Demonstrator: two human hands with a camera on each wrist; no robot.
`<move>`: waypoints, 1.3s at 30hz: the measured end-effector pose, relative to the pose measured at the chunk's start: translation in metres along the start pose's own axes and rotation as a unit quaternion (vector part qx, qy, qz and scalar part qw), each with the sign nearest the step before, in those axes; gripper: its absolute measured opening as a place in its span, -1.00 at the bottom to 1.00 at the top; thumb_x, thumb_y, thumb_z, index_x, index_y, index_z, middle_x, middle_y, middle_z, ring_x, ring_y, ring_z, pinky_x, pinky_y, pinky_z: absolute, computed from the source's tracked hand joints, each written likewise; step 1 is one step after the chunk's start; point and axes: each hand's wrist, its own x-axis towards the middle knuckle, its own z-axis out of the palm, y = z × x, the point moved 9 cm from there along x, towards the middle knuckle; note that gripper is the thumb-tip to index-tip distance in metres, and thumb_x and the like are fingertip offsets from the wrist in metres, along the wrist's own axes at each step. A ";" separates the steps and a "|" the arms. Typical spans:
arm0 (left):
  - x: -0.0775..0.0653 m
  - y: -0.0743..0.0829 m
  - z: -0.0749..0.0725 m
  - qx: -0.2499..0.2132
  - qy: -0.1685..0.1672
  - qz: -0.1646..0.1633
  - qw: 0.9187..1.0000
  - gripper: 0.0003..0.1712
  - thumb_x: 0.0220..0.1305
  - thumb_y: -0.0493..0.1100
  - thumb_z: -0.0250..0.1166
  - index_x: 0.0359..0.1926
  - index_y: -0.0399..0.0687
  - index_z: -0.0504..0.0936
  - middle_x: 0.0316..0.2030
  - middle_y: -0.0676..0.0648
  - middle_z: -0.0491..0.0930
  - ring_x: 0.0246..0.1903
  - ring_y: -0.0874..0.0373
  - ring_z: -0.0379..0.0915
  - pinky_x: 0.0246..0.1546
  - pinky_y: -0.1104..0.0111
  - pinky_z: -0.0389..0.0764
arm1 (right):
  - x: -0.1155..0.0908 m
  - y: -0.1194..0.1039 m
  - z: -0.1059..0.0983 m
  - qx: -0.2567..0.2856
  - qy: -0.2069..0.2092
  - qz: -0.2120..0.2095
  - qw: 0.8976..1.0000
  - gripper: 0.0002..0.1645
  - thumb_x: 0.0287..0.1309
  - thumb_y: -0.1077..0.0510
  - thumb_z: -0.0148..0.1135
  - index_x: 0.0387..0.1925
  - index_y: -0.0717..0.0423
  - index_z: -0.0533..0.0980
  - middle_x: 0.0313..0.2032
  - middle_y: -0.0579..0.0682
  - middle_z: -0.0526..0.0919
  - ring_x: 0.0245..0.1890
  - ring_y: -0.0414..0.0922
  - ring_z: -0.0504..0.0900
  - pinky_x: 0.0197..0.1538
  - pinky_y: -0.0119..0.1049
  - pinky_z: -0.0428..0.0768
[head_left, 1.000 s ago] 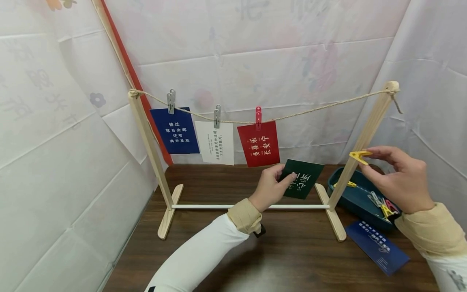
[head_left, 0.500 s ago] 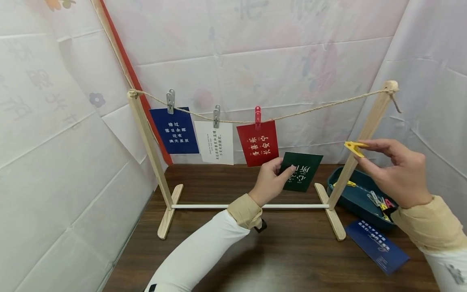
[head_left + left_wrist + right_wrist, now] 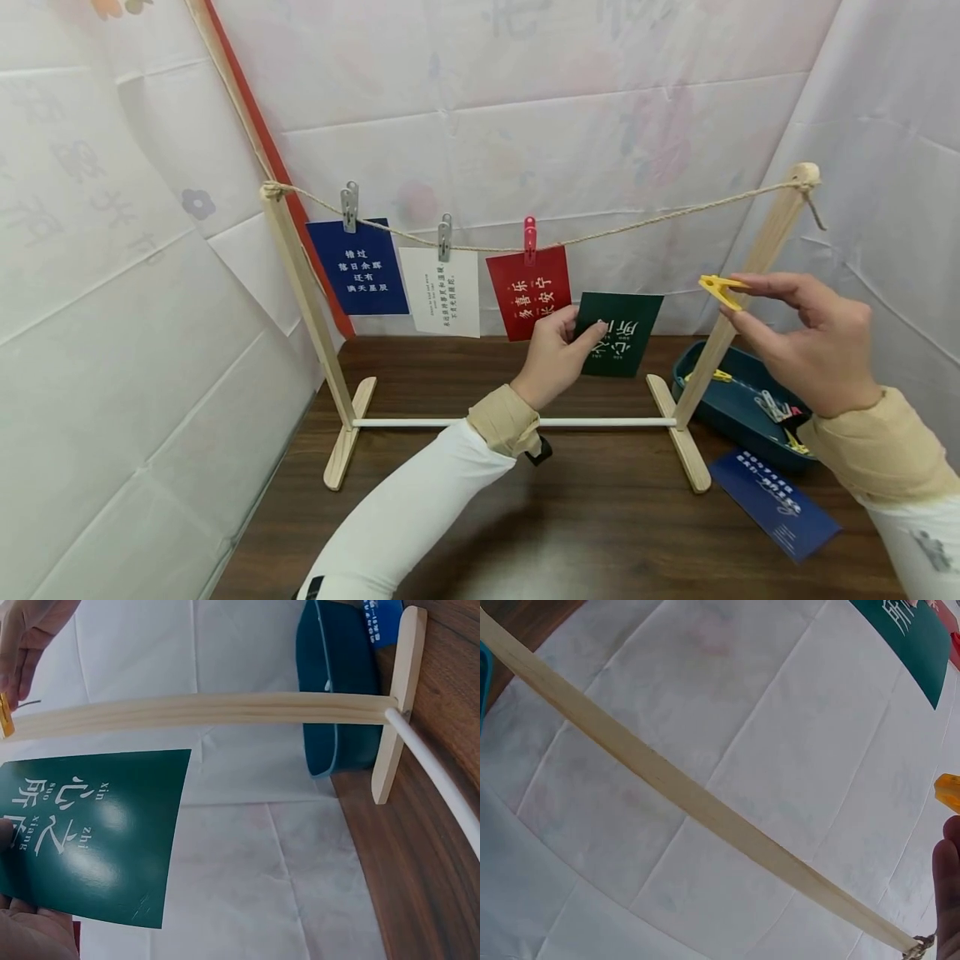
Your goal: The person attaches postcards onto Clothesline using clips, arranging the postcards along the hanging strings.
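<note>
My left hand (image 3: 552, 357) pinches a dark green card (image 3: 626, 333) with white lettering by its left edge, below the rope (image 3: 660, 218) and overlapping the lower corner of the hanging red card (image 3: 525, 287). The same green card (image 3: 112, 832) fills much of the left wrist view. To the right, my right hand (image 3: 821, 342) pinches a yellow clothespin (image 3: 722, 292) between thumb and fingers, in front of the right post. In the right wrist view only the tip of the clothespin (image 3: 949, 791) and some fingers show.
A wooden stand (image 3: 738, 308) carries the sagging rope. Blue (image 3: 360, 271) and white (image 3: 441, 292) cards hang from silver clips, the red one from a red clip. Behind the right post sits a teal tray (image 3: 738, 408) of clothespins; a blue card (image 3: 776, 504) lies on the table (image 3: 600, 533).
My left hand has raised the green card toward the rope. My right hand has moved up and slightly left with the yellow clothespin.
</note>
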 end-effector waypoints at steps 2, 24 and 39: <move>0.003 -0.004 -0.001 0.005 0.005 0.001 1.000 -0.85 0.30 -0.34 0.20 -0.14 -0.35 0.58 -0.38 -0.26 0.66 -0.40 -0.11 0.59 -0.36 0.35 0.63 | 0.002 -0.002 0.001 0.001 0.000 -0.006 1.000 -0.61 -0.21 0.39 0.49 -0.21 0.34 0.64 -0.27 0.25 0.69 -0.17 -0.48 0.57 0.00 -0.57 0.45; 0.013 0.013 -0.006 0.010 0.003 0.004 1.000 -0.82 0.33 -0.31 0.18 -0.12 -0.37 0.54 -0.36 -0.27 0.64 -0.36 -0.10 0.55 -0.29 0.35 0.62 | 0.014 -0.019 0.007 0.026 0.018 -0.038 0.999 -0.65 -0.27 0.53 0.43 -0.29 0.37 0.66 -0.26 0.26 0.68 -0.19 -0.40 0.62 -0.27 -0.67 0.44; 0.020 0.024 -0.008 0.001 0.009 0.012 1.000 -0.81 0.34 -0.31 0.17 -0.10 -0.38 0.53 -0.31 -0.27 0.65 -0.29 -0.06 0.60 -0.27 0.36 0.62 | 0.030 -0.025 0.017 0.039 0.017 -0.070 0.997 -0.70 -0.29 0.52 0.47 -0.37 0.31 0.69 -0.31 0.21 0.70 -0.24 -0.38 0.64 -0.36 -0.67 0.42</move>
